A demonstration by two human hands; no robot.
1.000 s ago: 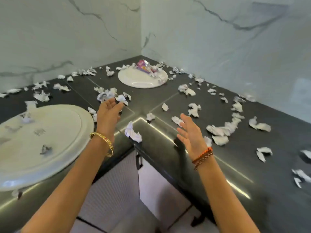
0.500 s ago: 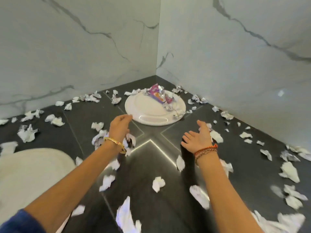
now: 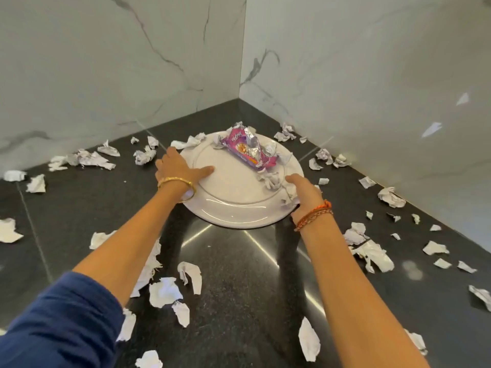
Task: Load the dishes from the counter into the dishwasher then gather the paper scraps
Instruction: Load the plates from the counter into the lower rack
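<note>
Plate (image 3: 233, 192) lies flat in the surface's far corner where the walls meet, a wrapper (image 3: 245, 150) and scraps (image 3: 271, 179) on top. Left hand (image 3: 180, 170) takes its left rim, thumb on top; right hand (image 3: 303, 193) takes the right rim, fingers hidden beneath. Probably a two-sided hold so the plate lifts level. The plate is round, no long axis; the wrapper runs diagonally toward the right rim.

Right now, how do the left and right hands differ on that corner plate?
The left hand grips the round white plate at its left rim, thumb stretched flat over the plate; the right hand holds the right rim, its thumb among crumpled paper scraps. The left wrist wears a gold bangle, the right orange threads. Both grasp the same plate.
</note>
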